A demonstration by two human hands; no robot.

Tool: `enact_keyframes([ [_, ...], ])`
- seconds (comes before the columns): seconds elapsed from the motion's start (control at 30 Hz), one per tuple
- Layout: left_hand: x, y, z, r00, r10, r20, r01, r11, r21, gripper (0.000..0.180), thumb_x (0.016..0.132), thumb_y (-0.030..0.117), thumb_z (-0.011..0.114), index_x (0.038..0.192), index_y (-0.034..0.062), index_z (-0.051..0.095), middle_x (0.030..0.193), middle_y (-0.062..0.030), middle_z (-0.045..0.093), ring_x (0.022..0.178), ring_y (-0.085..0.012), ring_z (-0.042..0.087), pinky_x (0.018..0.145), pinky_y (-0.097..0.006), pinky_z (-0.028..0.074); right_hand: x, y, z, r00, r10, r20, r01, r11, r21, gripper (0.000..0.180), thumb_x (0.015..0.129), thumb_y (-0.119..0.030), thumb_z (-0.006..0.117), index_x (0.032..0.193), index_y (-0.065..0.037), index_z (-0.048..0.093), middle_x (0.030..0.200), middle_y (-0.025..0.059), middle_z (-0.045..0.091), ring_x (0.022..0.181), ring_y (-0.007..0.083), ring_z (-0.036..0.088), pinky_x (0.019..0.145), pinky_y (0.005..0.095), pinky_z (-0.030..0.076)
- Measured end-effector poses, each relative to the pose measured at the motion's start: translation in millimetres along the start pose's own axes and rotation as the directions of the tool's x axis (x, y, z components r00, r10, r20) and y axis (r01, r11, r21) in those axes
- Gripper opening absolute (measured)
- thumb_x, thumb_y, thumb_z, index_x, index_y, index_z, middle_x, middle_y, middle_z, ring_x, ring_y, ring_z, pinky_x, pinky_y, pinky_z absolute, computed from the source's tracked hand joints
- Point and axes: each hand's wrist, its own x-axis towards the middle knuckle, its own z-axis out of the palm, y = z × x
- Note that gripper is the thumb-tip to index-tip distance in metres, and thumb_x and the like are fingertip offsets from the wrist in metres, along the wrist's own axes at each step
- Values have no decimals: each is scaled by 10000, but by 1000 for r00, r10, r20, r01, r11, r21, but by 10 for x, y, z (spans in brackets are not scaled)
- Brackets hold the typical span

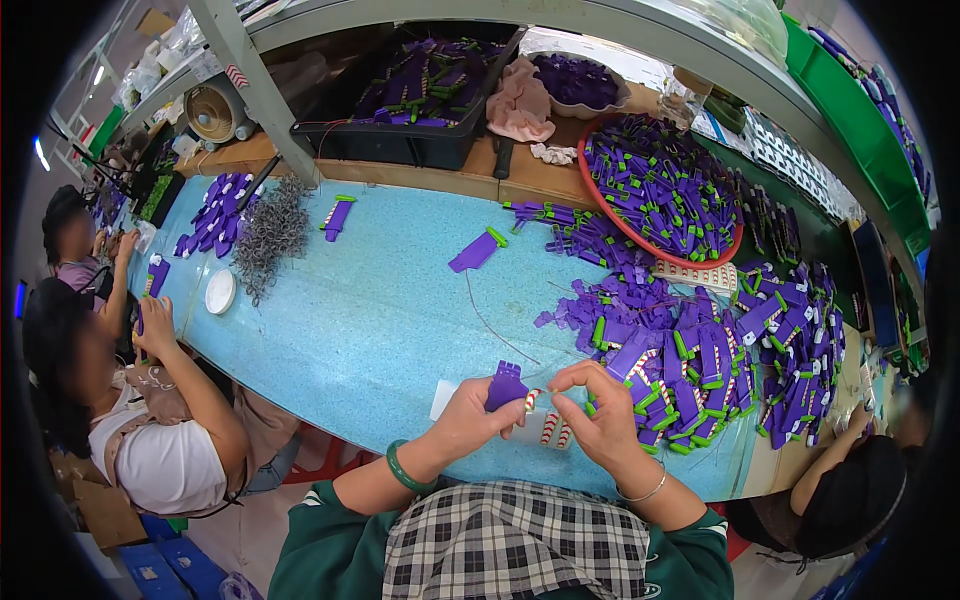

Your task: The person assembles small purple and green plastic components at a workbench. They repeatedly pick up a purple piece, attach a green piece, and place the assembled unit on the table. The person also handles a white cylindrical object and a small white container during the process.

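My left hand (468,418) is closed on a flat purple plastic piece (508,385), held just above the table's near edge. A red-and-white striped sticker (532,400) shows at the right side of that piece. Close beside it, my right hand (600,408) has thumb and forefinger brought together; what lies between the fingertips is too small to make out. Below and between the hands is a pale sheet with striped stickers (557,430). To my right lies a heap of purple pieces with green ends and striped stickers (690,365).
A red basket (738,243) full of purple-green pieces and a black crate (400,145) stand at the back. On the blue table (370,300) lie a single purple-green piece (478,250), a tangle of grey metal parts (272,235) and a white lid (221,291). People (165,450) work at both sides.
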Motion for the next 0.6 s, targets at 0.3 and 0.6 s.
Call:
enact_keyframes([
  [0.3,10,104,103,956,287,-60,-262,929,262,92,863,105,656,886,20,632,737,3,628,657,-55,552,610,-230,456,72,24,-129,989,28,148,-18,998,-67,91,774,-36,655,832,-3,594,826,79,625,805,193,600,743,316,453],
  [0.6,79,-10,6,997,81,-6,-82,992,-96,88,887,110,633,911,28,613,771,-29,628,623,-76,568,535,-228,463,-32,83,124,988,148,-32,-136,963,234,142,789,-56,663,910,-5,608,929,101,604,902,207,602,768,313,462],
])
